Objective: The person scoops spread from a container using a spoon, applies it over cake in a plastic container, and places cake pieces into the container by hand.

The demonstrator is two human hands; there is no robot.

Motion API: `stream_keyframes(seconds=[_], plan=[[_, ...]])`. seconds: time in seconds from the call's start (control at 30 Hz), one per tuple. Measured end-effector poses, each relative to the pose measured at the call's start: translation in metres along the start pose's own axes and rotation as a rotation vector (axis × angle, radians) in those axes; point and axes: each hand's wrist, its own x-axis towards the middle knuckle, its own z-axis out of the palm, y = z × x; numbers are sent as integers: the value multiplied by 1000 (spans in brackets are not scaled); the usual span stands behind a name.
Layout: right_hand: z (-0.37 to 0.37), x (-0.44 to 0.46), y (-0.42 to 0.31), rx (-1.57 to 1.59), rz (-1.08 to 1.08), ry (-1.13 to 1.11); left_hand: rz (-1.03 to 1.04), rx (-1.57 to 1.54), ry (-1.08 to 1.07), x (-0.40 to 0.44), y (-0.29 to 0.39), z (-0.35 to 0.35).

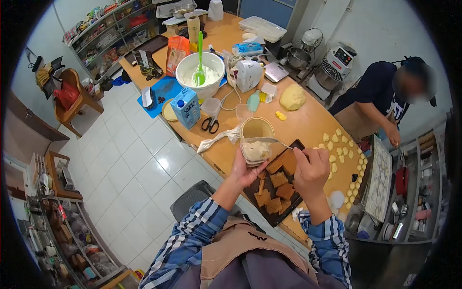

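My left hand [242,169] is closed around a small clear cup [255,152] filled with pale cream and layers I cannot make out. In my right hand [310,169] is the handle of a metal spreading knife [263,140], its blade lying across the cup's top. Just beyond the cup stands a round, open tub [257,126]. Beneath my hands, brown cake pieces [278,179] lie on a dark baking tray [275,222]. A white piping bag [219,140] rests left of the cup.
A white bowl [182,72] of cream holds a green spatula [200,58]. Nearby are a blue carton [186,110], scissors [210,125] and a hand mixer [249,76]. Dough [292,97] and several small dough balls [333,158] lie right, near a co-worker [373,94] beside a sheet tray [378,180].
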Motion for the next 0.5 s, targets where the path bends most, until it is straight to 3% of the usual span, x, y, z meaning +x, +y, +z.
stream_keyframes(seconds=[0.3,0.5], plan=[[-4,-3,-1,-6,-3,1,7,10,15,-8,-4,2],[-9,-3,-2,7,-24,25,-80,-131,-237,-8,-7,-7]])
